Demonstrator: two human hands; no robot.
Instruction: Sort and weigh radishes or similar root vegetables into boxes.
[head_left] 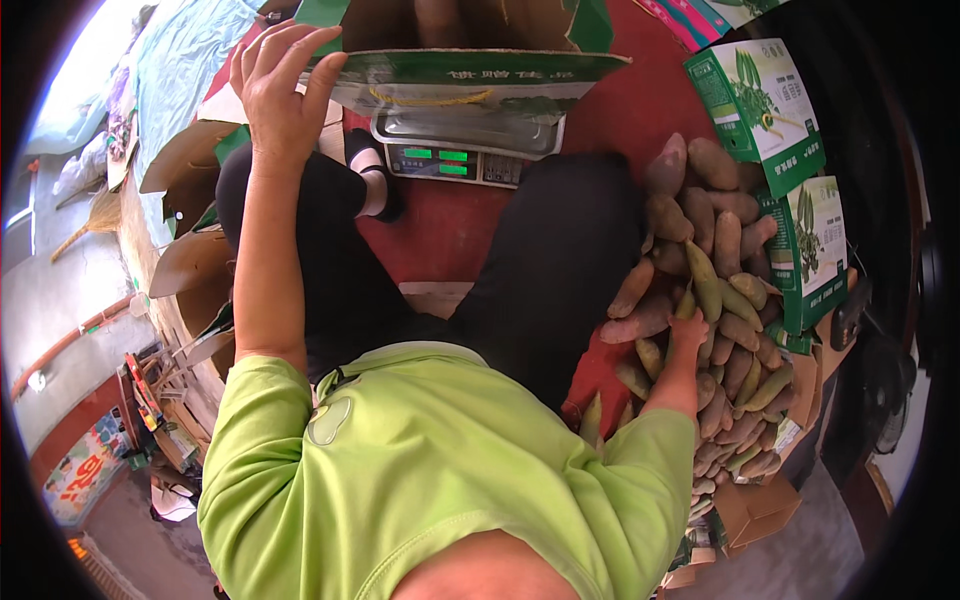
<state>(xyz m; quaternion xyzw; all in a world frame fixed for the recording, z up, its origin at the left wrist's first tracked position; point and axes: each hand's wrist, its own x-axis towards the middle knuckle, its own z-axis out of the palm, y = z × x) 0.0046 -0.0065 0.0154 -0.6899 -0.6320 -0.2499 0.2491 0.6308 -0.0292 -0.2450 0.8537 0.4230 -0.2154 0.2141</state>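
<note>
A green cardboard box (480,68) with a yellow cord handle stands on a digital scale (470,135) beyond my knees. My left hand (283,90) has its fingers and thumb at the box's near left corner, gripping the edge. To my right lies a big heap of sweet potatoes (727,240), mostly brownish pink, some long and greenish. My right hand (688,332) reaches into this heap, its fingers closed about a slim greenish sweet potato (685,303). Part of that one is hidden by the hand.
Green and white printed cartons (762,110) border the heap on the far right. Open brown cardboard boxes (195,265) stand left of my leg. The floor under the scale is red (440,240). A straw broom (100,215) leans at the left, near pale plastic sheeting (185,70).
</note>
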